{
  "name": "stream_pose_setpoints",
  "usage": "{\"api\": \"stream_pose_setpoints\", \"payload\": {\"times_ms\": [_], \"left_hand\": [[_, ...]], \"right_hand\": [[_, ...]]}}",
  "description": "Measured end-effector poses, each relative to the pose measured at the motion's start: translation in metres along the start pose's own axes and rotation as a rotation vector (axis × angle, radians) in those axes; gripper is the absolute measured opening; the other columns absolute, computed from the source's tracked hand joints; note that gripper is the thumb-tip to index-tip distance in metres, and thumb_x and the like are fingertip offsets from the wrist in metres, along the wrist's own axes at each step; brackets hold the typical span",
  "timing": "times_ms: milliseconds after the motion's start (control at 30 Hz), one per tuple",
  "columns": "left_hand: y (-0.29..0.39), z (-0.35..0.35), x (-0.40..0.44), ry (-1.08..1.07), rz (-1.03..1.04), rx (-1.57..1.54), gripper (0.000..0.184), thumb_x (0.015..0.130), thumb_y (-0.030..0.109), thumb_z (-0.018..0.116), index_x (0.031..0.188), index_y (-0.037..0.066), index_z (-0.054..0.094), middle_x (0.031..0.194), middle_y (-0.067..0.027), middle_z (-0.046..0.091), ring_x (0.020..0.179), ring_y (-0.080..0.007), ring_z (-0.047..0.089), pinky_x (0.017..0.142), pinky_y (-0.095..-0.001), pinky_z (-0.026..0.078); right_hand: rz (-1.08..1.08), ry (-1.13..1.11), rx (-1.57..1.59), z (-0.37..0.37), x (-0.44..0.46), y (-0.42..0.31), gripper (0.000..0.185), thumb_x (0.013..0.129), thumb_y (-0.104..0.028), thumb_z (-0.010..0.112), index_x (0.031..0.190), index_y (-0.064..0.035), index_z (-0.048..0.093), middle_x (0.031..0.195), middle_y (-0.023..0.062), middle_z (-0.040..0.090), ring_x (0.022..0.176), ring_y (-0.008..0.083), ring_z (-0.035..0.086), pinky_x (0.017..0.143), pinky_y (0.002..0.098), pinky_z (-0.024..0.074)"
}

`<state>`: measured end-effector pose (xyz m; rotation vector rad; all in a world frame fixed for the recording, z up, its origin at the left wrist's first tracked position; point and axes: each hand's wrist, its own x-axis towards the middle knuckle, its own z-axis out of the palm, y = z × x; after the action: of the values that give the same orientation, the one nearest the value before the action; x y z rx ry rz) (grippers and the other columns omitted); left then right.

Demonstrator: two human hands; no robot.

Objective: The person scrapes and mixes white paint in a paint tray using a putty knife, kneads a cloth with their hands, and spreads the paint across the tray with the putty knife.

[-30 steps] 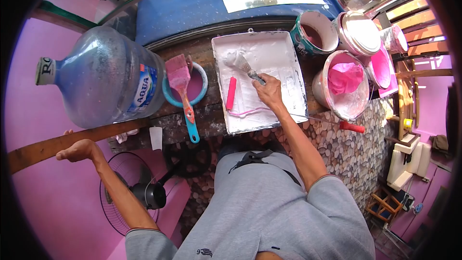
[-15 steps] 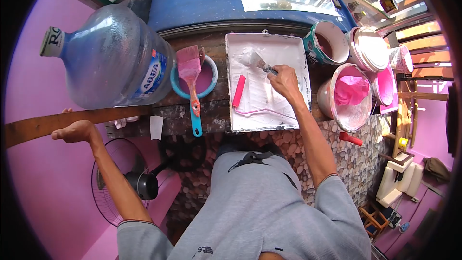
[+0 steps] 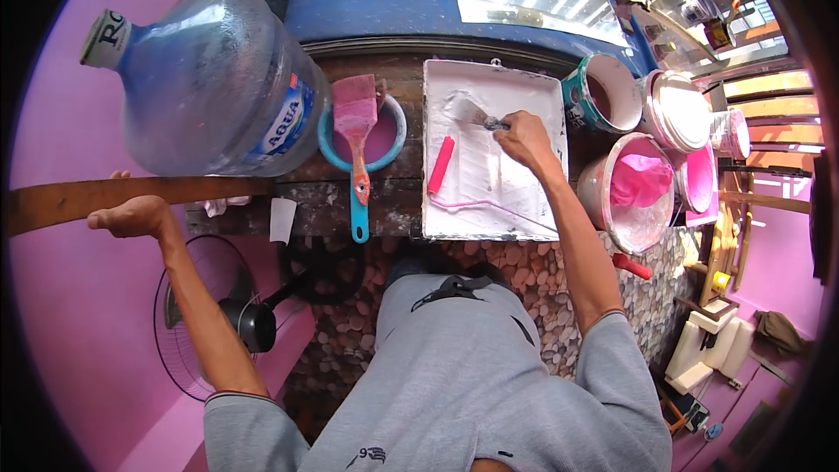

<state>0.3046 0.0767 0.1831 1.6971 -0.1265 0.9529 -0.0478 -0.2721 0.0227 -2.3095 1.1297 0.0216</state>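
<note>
My right hand (image 3: 526,138) is closed round the handle of a putty knife (image 3: 472,114), whose blade lies on white paste in the upper part of a white paint tray (image 3: 561,92). Beside it in the tray rests a small paint roller with a pink sleeve (image 3: 441,164) and a thin wire frame. At the far left my left hand (image 3: 131,214) grips a long wooden plank (image 3: 188,193) from below, with fingertips showing above its upper edge. A wide paintbrush (image 3: 357,135) with a blue handle tip lies across a blue-rimmed bowl (image 3: 393,156) of pinkish liquid.
A large water bottle (image 3: 218,79) lies behind the plank. Right of the tray stand a teal paint can (image 3: 577,96), a bucket (image 3: 599,201) with pink material inside and a lidded pail (image 3: 677,98). A fan (image 3: 253,323) stands below the bench at left.
The view has shifted slightly, so bottle, bowl and tray appear a little further right. The putty knife's blade lies flatter in the tray. Both hands keep their holds.
</note>
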Motion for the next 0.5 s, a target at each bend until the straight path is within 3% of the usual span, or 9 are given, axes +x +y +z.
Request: {"api": "stream_pose_setpoints", "payload": {"times_ms": [133,233,367,500], "left_hand": [[-0.002,0.001,0.001,0.018,0.001,-0.029,0.07,0.097,0.049,0.004,0.091,-0.007,0.045,0.076,-0.0178,0.062,0.069,-0.0235,0.06,0.068,-0.0319,0.057],[-0.009,0.0,0.002,0.005,0.052,0.006,0.071,0.097,0.05,0.004,0.091,-0.008,0.045,0.077,-0.0181,0.062,0.07,-0.0232,0.061,0.068,-0.0318,0.057],[-0.003,0.0,0.0,0.004,0.029,0.026,0.074,0.097,0.052,0.003,0.091,-0.009,0.045,0.077,-0.0182,0.062,0.07,-0.0231,0.061,0.068,-0.0312,0.057],[-0.008,-0.003,0.003,-0.01,0.026,0.018,0.07,0.098,0.049,0.005,0.091,-0.009,0.043,0.077,-0.0187,0.062,0.07,-0.0231,0.062,0.067,-0.0308,0.057]], "right_hand": [[0.028,0.014,-0.067,-0.019,0.001,0.004,0.026,0.07,-0.019,0.058,0.077,0.0031,0.068,0.075,0.0266,0.063,0.076,0.0445,0.062,0.071,0.0469,0.049],[-0.002,-0.022,0.104,-0.013,0.002,0.003,0.027,0.07,-0.023,0.058,0.076,0.0025,0.067,0.075,0.0279,0.062,0.075,0.0441,0.061,0.07,0.0475,0.0476],[0.009,-0.02,-0.019,-0.006,-0.002,0.031,0.029,0.071,-0.025,0.058,0.076,0.0022,0.067,0.074,0.0273,0.062,0.075,0.0434,0.061,0.071,0.0477,0.0476],[0.062,-0.015,-0.05,-0.032,-0.01,0.015,0.031,0.073,-0.029,0.059,0.075,0.0016,0.068,0.075,0.0265,0.063,0.076,0.0424,0.062,0.072,0.0481,0.0474]]}}
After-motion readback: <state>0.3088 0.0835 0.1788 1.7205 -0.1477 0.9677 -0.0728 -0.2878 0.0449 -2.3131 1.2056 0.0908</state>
